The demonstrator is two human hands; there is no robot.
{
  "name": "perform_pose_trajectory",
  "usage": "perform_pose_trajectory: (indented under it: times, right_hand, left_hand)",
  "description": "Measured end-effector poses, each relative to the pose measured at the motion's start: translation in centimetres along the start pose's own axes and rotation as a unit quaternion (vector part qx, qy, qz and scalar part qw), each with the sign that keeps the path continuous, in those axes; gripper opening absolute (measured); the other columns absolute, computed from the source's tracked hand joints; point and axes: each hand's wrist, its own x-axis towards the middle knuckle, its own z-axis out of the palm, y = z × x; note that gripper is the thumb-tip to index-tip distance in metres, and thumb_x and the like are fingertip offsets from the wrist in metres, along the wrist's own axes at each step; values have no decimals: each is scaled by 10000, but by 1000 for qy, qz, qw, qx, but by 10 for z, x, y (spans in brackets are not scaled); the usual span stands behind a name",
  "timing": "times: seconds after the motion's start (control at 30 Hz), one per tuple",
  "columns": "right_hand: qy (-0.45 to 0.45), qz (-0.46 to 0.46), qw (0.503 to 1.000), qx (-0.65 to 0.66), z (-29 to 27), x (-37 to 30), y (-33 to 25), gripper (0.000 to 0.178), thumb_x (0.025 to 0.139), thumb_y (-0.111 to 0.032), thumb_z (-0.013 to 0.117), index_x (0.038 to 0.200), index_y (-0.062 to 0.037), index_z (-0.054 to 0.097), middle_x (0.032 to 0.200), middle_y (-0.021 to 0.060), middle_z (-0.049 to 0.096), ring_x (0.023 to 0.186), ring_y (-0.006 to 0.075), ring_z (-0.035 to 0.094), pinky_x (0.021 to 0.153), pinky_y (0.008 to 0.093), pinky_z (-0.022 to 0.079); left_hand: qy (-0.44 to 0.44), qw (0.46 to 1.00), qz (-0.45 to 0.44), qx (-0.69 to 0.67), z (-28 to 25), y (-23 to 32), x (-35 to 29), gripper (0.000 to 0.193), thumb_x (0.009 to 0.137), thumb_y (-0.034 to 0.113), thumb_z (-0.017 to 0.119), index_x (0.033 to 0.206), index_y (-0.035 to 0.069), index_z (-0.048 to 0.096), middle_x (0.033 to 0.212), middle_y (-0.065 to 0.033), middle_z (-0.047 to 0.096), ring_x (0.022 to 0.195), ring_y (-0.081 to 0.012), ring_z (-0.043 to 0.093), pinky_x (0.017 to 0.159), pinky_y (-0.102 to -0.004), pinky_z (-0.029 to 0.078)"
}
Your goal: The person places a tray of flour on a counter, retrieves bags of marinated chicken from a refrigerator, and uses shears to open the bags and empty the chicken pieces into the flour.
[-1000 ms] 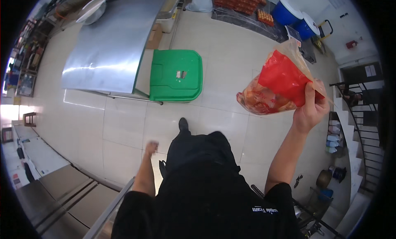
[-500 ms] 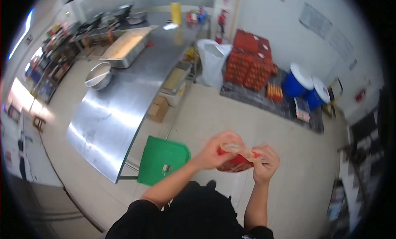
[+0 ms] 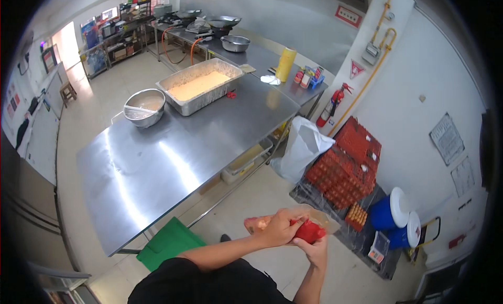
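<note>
Held in front of my body is a red and clear plastic bag (image 3: 310, 231). Its see-through film spreads out to the right, and a printed, pinkish part sticks out to the left. My left hand (image 3: 280, 228) is closed on the bag from above, fingers pressed into the red part. From below and to the right, my right hand (image 3: 314, 251) grips the same bag, thumb against the red. What the bag holds cannot be made out.
A steel table (image 3: 220, 139) stands ahead, bearing a deep tray (image 3: 183, 107) of pale orange crumbs and a steel bowl (image 3: 144, 120). A green stool (image 3: 167, 246) sits by its near corner. Stacked red egg trays (image 3: 340, 173), a white sack (image 3: 301, 152) and blue drums (image 3: 387, 212) line the right.
My view has swung, bringing the table nearer the middle. The hands, earlier apart at the bag's gathered edge, are now close together, with the bag turned and its clear film spread out.
</note>
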Motion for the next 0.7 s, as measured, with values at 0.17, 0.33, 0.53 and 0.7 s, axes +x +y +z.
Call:
perform_pose_trajectory:
  times: [0.17, 0.33, 0.53, 0.7]
  right_hand:
    - [-73, 29, 997, 20, 3, 129, 3, 338, 771, -20, 672, 1089, 11, 562, 1009, 43, 609, 925, 126, 573, 817, 278, 459]
    - [-173, -24, 983, 59, 17, 253, 10, 392, 818, -68, 644, 1176, 18, 511, 1084, 58, 589, 984, 141, 559, 838, 282, 452]
    - [-306, -58, 936, 163, 15, 387, 42, 524, 808, -109, 677, 1259, 14, 441, 1162, 75, 551, 1049, 162, 534, 896, 301, 428]
    - [-378, -8, 882, 281, 23, 551, 92, 560, 913, -478, 446, 1177, 11, 507, 1112, 91, 576, 1063, 192, 529, 926, 365, 406]
  left_hand:
    - [44, 995, -12, 90, -45, -23, 101, 201, 893, 135, 516, 776, -22, 561, 680, -188, 543, 590, -267, 516, 558, -338, 403]
    - [147, 960, 43, 236, -98, -56, 191, 264, 895, 160, 516, 694, -10, 533, 576, -189, 474, 477, -280, 415, 483, -342, 360]
    - [324, 896, 94, 288, -142, -91, 286, 355, 937, 224, 487, 677, -14, 526, 523, -134, 458, 457, -190, 409, 470, -313, 356]
    - [459, 860, 60, 216, -167, -61, 335, 378, 965, 294, 442, 758, 1, 559, 626, -34, 529, 611, -108, 463, 556, -273, 394]
